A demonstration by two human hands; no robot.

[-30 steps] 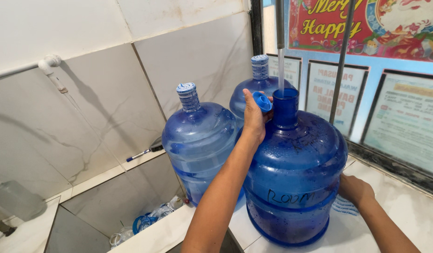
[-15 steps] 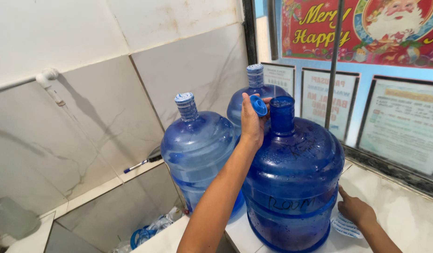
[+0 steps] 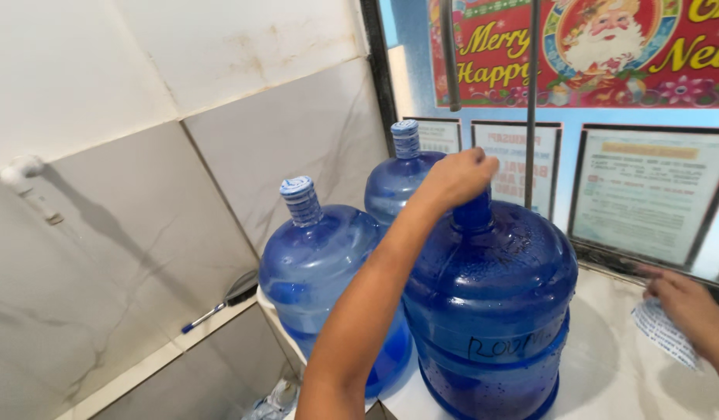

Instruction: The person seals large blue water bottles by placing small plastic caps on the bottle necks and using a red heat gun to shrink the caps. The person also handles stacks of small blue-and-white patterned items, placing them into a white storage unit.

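Note:
My left hand (image 3: 457,179) is closed over the top of the neck of the front blue water jug (image 3: 492,311), hiding the blue cap it holds there. The jug stands upright on a white counter (image 3: 608,373), with handwriting on its lower band. My right hand (image 3: 690,307) lies at the far right of the counter, fingers on a blue-and-white cloth (image 3: 661,336). Two more capped blue jugs stand behind: one to the left (image 3: 321,264), one at the back (image 3: 398,183).
Two thin metal pipes (image 3: 530,101) hang down just behind the front jug. Framed notices (image 3: 647,194) and a festive poster (image 3: 577,47) cover the window. A tiled wall is on the left, with a small brush (image 3: 219,307) on its ledge and a white pipe fitting (image 3: 21,173).
My left hand brought the blue cap from beside the neck onto the jug's mouth and closed over it. My right hand slid right along the counter, away from the jug, with the cloth.

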